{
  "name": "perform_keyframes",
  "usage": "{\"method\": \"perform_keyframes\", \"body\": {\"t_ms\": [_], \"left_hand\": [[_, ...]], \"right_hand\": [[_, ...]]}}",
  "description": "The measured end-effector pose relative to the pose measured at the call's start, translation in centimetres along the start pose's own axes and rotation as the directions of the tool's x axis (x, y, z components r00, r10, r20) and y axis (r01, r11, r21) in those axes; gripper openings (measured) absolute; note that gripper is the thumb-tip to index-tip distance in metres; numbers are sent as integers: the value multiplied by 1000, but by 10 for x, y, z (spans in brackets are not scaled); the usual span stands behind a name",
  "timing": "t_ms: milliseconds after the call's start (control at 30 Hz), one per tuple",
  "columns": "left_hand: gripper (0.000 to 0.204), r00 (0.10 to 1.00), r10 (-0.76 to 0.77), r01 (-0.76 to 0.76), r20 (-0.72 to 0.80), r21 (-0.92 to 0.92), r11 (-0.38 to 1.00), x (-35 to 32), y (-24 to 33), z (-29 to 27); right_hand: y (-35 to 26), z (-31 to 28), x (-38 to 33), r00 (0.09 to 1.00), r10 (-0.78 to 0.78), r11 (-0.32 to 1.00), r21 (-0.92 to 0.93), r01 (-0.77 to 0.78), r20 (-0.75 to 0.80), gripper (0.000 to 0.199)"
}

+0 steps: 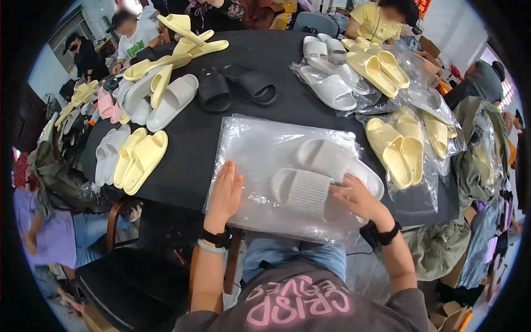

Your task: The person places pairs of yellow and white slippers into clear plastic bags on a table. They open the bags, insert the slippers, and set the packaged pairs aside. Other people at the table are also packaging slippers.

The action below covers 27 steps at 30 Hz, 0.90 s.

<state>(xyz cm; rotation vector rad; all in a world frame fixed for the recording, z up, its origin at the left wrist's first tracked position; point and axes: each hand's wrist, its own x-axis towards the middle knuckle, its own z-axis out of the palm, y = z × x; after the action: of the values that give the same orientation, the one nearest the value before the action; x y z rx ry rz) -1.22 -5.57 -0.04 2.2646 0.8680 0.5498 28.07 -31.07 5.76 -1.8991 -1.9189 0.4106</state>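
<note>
Now the left hand (224, 191) lies flat, fingers spread, on the bag (251, 152); the right hand (359, 199), fingers curled, grips white slippers (315, 177) at three o'clock. Slick plastic could slide off the bench (188, 149).

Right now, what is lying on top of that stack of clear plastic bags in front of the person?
A pair of white slippers lies on the clear plastic bags, with both hands resting there. The black table beneath shows only around the edges.

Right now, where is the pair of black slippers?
In the head view, the black slippers lie on the far side of the black table, left of centre, between the pale grey slipper and the bagged white slippers.
</note>
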Motion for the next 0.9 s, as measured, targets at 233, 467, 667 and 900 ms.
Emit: {"method": "perform_keyframes", "body": {"t_ms": [233, 467, 667, 900], "left_hand": [[76, 981, 149, -189, 127, 422, 886, -9, 17, -1], [83, 972, 211, -230, 100, 572, 787, -11, 18, 13], [72, 958, 277, -270, 76, 564, 780, -34, 17, 3], [60, 926, 353, -372, 135, 492, 787, -30, -72, 20]], "right_hand": [[-4, -20, -102, 840, 488, 843, 376, -385, -235, 36], [-92, -49, -105, 491, 565, 804, 576, -149, -663, 30], [-174, -26, 26, 884, 68, 970, 239, 51, -462, 47], [-140, 97, 102, 906, 218, 970, 180, -161, -363, 49]]}}
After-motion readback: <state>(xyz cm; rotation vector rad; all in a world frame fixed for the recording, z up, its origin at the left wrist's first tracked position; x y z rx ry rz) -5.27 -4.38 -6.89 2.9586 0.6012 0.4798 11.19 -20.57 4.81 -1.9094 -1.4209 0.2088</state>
